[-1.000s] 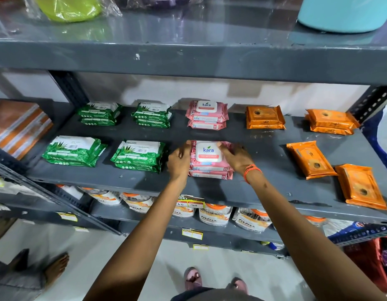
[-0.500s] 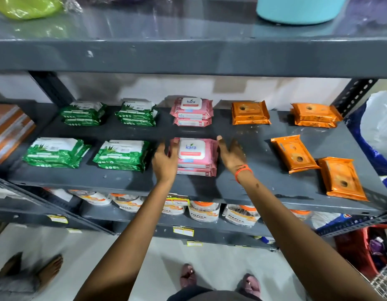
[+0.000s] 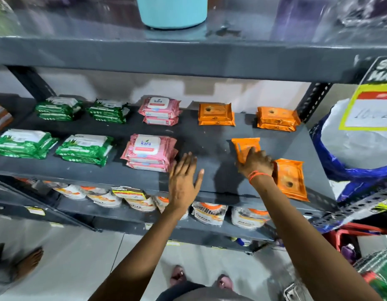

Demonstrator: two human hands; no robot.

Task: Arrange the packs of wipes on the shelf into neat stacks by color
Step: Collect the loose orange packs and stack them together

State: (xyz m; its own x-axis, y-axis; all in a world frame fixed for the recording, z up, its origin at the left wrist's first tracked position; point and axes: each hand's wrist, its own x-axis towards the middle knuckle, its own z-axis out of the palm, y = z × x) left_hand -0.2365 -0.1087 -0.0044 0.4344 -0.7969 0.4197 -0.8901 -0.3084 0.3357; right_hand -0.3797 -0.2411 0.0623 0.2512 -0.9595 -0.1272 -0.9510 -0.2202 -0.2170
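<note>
On the grey shelf (image 3: pixel 205 135) lie wipe packs in colour groups. Green stacks sit at the left, two in back (image 3: pixel 58 108) (image 3: pixel 109 110) and two in front (image 3: pixel 23 143) (image 3: pixel 85 148). Pink stacks stand in the middle, one in back (image 3: pixel 160 110), one in front (image 3: pixel 150 152). Two orange stacks rest at the back (image 3: pixel 216 114) (image 3: pixel 277 118). My right hand (image 3: pixel 256 162) lies on a single orange pack (image 3: pixel 244 146), fingers over its near end. A second loose orange pack (image 3: pixel 289 179) lies to its right. My left hand (image 3: pixel 182 183) hovers open over the bare shelf front.
A teal tub (image 3: pixel 173 11) stands on the shelf above. White and orange pouches (image 3: pixel 207 211) fill the shelf below. A blue and white sack (image 3: pixel 357 146) and a price sign (image 3: pixel 372 105) crowd the right side. Another person's foot (image 3: pixel 28 260) is on the floor at left.
Both hands have left the front pink stack. My right hand moved right onto the loose orange pack; my left hand drifted right over the bare shelf. The camera view shifted right.
</note>
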